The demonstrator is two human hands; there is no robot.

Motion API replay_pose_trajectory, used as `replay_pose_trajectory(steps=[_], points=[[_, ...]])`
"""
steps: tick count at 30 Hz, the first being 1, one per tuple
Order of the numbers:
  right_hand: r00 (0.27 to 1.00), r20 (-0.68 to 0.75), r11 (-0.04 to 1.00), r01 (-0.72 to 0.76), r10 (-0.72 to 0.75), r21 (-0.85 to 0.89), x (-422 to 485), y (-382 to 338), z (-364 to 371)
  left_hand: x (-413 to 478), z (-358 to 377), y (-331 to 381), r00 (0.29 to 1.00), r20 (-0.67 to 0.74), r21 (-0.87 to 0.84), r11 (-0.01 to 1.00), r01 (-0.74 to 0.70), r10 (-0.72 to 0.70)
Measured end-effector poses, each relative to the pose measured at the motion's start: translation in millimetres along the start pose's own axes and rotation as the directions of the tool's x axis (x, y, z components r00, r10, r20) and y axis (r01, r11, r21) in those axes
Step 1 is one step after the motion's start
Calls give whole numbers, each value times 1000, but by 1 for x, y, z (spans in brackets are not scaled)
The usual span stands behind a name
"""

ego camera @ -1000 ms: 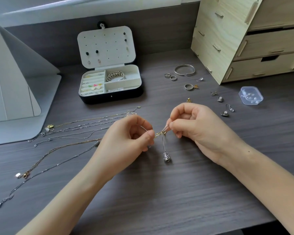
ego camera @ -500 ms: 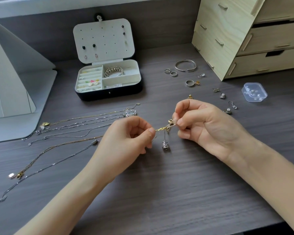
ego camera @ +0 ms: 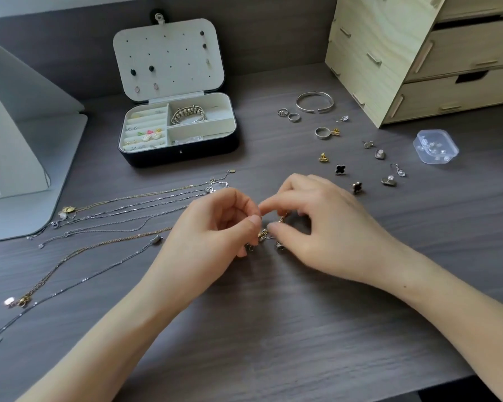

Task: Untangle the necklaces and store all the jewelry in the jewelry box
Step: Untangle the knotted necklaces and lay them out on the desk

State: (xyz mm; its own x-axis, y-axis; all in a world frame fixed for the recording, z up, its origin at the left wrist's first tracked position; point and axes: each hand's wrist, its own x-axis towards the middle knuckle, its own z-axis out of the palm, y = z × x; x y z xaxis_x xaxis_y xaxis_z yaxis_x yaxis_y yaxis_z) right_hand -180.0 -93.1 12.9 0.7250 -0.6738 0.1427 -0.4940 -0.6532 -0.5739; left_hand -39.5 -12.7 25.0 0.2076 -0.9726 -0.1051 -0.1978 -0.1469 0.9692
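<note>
near centre of the dark wood-grain counter (ego camera: 273,329) both hands meet, low over the top. left hand (ego camera: 209,227) is curled, thumb & forefinger pinching the tangled necklaces (ego camera: 262,235). right hand (ego camera: 323,227) arches over, thumb & index tips pinching the same knot from the right, other fingers bent. knot sits btwn the fingertips, on or just above the counter, can't tell which. left of the hands several loose chains (ego camera: 114,216) lie stretched out side by side. right & farther: scattered earrings (ego camera: 357,187), rings (ego camera: 321,132), a silver bangle (ego camera: 314,101), a small clear case (ego camera: 434,146). far, left of centre: jewelry box (ego camera: 180,153) open, lid up, w/ a bracelet (ego camera: 188,115) in its far compartment. wooden drawers (ego camera: 360,53) far right.
</note>
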Motion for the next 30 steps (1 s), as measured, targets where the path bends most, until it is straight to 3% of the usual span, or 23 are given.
replay_pose_trajectory(steps=[8, 19, 30], points=[[996, 55, 997, 73, -74, 19, 2, -1, 1, 0, -4, 1, 995, -23, -44, 995, -95, 94], [992, 123, 920, -81, 36, 383, 3, 2, -22, 2, -6, -7, 993, -36, 196, 975, -103, 112], [989, 128, 906, -122, 75, 405, 3, 4, -31, 4, -5, -11, 991, -73, 254, 963, -88, 110]])
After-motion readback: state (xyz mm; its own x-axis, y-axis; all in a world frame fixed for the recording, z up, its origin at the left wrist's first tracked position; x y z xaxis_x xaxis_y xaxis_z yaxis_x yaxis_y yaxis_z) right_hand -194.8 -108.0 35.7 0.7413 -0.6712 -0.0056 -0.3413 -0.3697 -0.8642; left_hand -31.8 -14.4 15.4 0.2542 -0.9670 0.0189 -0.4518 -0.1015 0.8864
